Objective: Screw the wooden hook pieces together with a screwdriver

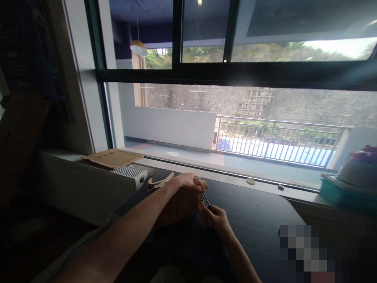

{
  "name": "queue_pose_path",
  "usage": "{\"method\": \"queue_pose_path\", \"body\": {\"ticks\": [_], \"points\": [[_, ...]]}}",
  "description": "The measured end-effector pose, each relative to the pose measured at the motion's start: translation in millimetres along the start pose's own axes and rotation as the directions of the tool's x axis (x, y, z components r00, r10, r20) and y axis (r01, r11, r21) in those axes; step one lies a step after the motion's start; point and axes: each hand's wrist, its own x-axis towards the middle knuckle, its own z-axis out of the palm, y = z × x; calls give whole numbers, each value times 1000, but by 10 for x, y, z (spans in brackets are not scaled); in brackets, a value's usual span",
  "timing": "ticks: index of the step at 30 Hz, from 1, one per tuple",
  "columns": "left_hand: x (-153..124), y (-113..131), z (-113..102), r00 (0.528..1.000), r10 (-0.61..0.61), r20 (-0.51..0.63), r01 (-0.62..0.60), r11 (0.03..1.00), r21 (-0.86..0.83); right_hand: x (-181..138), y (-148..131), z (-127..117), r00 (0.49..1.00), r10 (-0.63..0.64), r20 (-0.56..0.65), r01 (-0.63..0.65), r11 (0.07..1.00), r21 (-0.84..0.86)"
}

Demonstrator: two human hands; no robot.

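My right hand (219, 221) is closed around the dark handle of a screwdriver (207, 199), whose thin metal shaft points up and away toward my left hand. At the far end of a brown, box-like wooden piece (179, 206), my left hand (187, 181) has its fingers curled around a pale, rounded part (204, 184). The screwdriver's tip is hidden close to the left fingers. Left of that hand lies a light-coloured curved strip (161, 181) on the dark table (244, 208). Shadow hides much of the wooden piece's near side.
Beyond the table runs a window sill with a small roll of tape (250, 181) and a small dark object (280, 187). A brown envelope (113, 158) lies on the left ledge above a white radiator (76, 188). A teal container (338, 194) stands at the right.
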Motion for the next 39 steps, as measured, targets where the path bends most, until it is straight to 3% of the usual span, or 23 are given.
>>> {"method": "queue_pose_path", "body": {"ticks": [4, 8, 12, 18, 21, 29, 33, 39], "points": [[-41, -129, -21, 999, 39, 33, -36, 997, -72, 30, -56, 124, 997, 73, -40, -71, 997, 41], [-135, -182, -24, 999, 25, 31, -22, 997, -69, -26, -201, 177, 997, 81, -2, -81, 994, 71], [-200, -152, 5, 999, -20, 43, 22, 999, -40, -92, -299, 181, 998, 69, 14, -69, 996, 55], [-340, -1, 36, 998, 47, -29, -46, 998, 37, -120, -393, 182, 997, 26, -73, -24, 999, 25], [-436, 76, 23, 995, 94, -36, -91, 993, 70, -102, -463, 167, 999, 33, -27, -33, 999, 28], [-604, 149, -30, 984, 172, 44, -171, 985, -8, -58, -512, 70, 961, 64, 268, -68, 998, 3], [-600, 150, -15, 984, 176, -15, -175, 984, 36, -42, -449, 102, 964, 49, 260, -63, 997, 47], [-630, 137, 14, 992, 74, -102, -49, 972, 229, -9, -392, 116, 973, 29, 229, -44, 997, 62]]}}
